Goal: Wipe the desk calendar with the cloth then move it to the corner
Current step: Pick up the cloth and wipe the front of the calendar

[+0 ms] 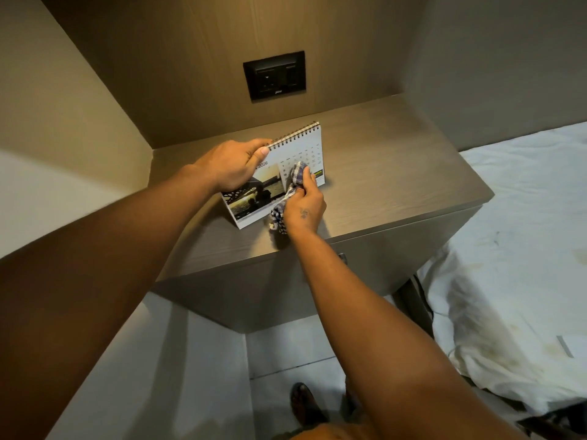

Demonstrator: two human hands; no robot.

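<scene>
A spiral-bound desk calendar (297, 150) with a bridge photo and a date grid stands on the grey-brown wooden desk (390, 173), a little left of its middle. My left hand (233, 165) grips the calendar's upper left edge at the spiral. My right hand (305, 208) holds a blue and white checked cloth (297, 174) bunched against the calendar's front face, near its lower right. The rest of the cloth hangs below my fingers to the desk top.
A black wall socket plate (274, 76) sits on the wooden back panel above the desk. Walls close the desk's left and back sides. A bed with a white, stained sheet (508, 249) lies to the right. My foot (305, 404) shows on the tiled floor.
</scene>
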